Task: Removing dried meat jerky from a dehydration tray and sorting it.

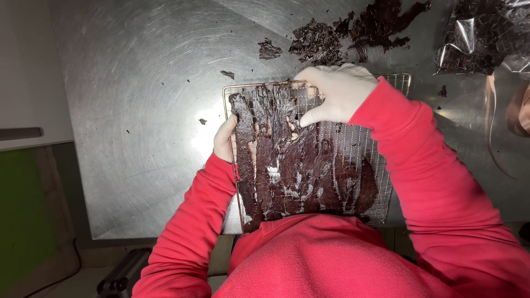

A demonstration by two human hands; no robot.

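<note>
A wire rack (353, 149) is held tilted against the person's red top, its lower edge at the chest and its upper edge over the steel table (138, 110). The left half of the rack is covered by dark, glossy meat strips (287, 171) lying lengthwise and side by side; the right part of the mesh is bare. The right hand (337, 91), in a white glove, is laid on the rack's top edge with the fingers bent and pressed together, the fingertips pinching the upper end of a strip. The left hand (224, 138), also gloved, is closed around the rack's left edge, mostly hidden behind the meat. Beyond the rack, a pile of dark meat pieces (353, 30) is spread on the table, with 1 smaller scrap (269, 49) just left of it and crumbs scattered about. At the table's far right corner a clear plastic bag (480, 36) of dark meat is seen
</note>
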